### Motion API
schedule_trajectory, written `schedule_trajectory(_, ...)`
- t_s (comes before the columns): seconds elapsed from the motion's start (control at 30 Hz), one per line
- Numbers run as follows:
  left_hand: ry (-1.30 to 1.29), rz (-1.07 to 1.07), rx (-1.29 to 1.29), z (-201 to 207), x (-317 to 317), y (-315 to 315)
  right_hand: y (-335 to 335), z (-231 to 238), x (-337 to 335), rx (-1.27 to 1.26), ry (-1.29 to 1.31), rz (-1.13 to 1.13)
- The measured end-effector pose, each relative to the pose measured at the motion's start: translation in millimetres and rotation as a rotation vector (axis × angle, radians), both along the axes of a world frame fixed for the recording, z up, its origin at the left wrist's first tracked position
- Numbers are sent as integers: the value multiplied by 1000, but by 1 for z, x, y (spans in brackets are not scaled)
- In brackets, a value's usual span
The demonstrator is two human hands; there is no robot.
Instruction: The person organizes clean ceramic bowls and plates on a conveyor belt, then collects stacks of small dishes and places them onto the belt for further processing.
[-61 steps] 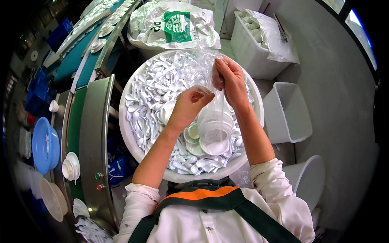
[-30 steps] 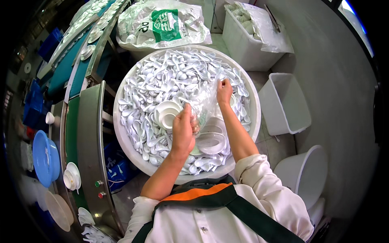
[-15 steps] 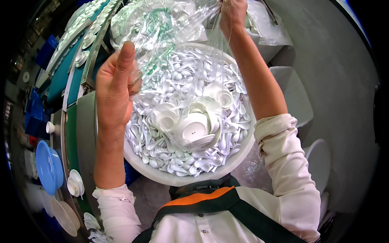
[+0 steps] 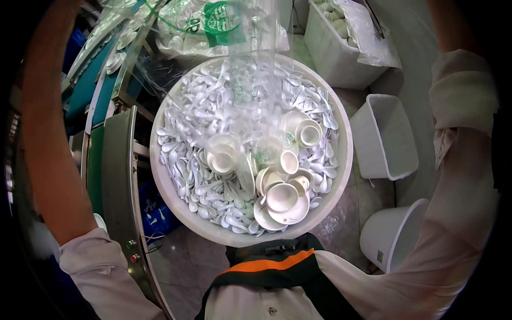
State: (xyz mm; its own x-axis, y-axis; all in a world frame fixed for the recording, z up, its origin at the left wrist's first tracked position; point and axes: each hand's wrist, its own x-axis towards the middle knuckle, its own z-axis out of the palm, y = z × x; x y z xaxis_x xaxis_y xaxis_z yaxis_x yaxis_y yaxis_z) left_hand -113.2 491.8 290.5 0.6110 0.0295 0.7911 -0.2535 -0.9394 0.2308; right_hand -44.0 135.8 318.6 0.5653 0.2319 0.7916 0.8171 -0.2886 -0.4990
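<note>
Both my hands are beyond the frame's edge. My left forearm rises along the left side and my right sleeve along the right. A clear plastic bag, blurred by motion, hangs over the large round white tub. Heaped white soup spoons fill the tub. On top of them, toward me, lies a tumbled group of white crockery, with a cup resting on a small plate. Another white cup sits to the left of that group, and one more to its right.
A conveyor carrying dishes runs at left, beside a steel panel with buttons. Behind the tub lies a green-printed bag. A filled white crate, a rectangular bin and a round bucket stand at right.
My hands have gone up and apart, out of view. The bag has been lifted and stretched tall, and the crockery formerly inside its film now lies loose on the spoons.
</note>
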Motion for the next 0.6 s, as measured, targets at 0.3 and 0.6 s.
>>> schedule_trajectory(0.3,1521,-1101,-808,-274,-25,-194,-49,-28,-49,-549,81,-190)
schedule_trajectory(0.6,825,-1288,-1431,-104,109,-110,47,-193,-3,-957,692,388)
